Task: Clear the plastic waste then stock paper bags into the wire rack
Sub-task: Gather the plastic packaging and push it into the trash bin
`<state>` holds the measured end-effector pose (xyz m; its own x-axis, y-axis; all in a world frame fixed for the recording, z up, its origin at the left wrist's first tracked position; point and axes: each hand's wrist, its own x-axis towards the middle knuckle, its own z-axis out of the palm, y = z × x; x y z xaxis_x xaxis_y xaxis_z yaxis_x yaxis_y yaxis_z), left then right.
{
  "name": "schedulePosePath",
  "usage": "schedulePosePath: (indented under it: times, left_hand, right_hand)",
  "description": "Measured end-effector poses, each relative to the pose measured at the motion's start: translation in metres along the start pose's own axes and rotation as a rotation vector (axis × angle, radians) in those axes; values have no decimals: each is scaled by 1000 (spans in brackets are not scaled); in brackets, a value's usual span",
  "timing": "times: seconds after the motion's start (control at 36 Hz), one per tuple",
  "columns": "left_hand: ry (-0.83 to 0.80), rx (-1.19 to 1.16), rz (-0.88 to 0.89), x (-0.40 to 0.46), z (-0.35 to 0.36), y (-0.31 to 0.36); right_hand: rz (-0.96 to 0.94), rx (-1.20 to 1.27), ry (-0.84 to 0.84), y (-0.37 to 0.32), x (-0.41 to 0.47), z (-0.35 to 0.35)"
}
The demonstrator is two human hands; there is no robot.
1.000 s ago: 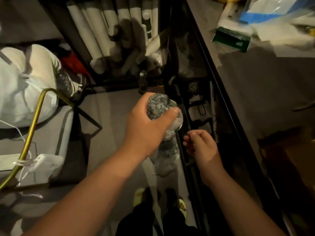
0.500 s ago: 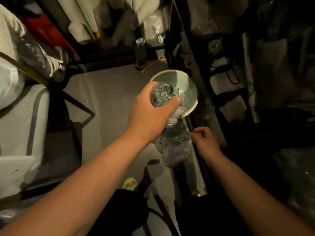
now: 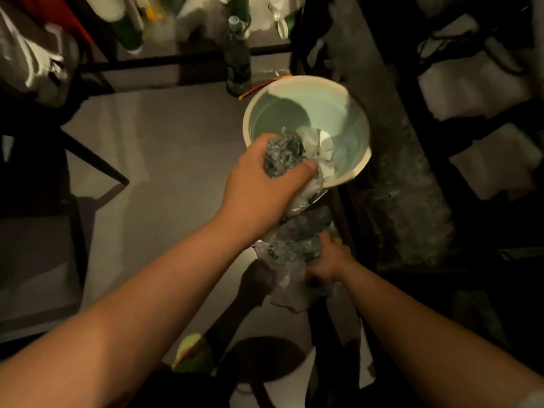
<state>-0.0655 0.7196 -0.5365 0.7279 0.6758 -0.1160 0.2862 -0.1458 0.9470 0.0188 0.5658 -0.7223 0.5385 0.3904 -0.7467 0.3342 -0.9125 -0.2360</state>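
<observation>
Both hands are on the crumpled plastic waste (image 3: 294,231) at frame centre: my left hand (image 3: 265,184) grips its top wad over the bin (image 3: 347,92) rim, my right hand (image 3: 329,257) holds the trailing lower part. I'd feed the tail up and in before letting go, so nothing hangs outside. Open floor (image 3: 164,148) lies left; dark shelving (image 3: 412,172) crowds the right.

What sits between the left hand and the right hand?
In the head view, crumpled plastic waste spans the gap: the left hand grips its top over the bin, and the right hand holds its lower part.
</observation>
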Motion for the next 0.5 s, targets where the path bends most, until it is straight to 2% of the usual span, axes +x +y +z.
schedulePosePath:
  times: [0.11,0.25,0.42,0.5]
  left_hand:
    - [-4,6,1,7,6,-30]
    - [34,-2,26,12,8,-58]
    - [37,-9,50,27,10,-61]
    - [5,6,52,28,11,-64]
  right_hand:
    - [13,-105,-2,7,50,41]
    - [-3,-306,-119,7,83,74]
    - [11,-424,-88,22,119,94]
    - [25,-402,-75,34,131,97]
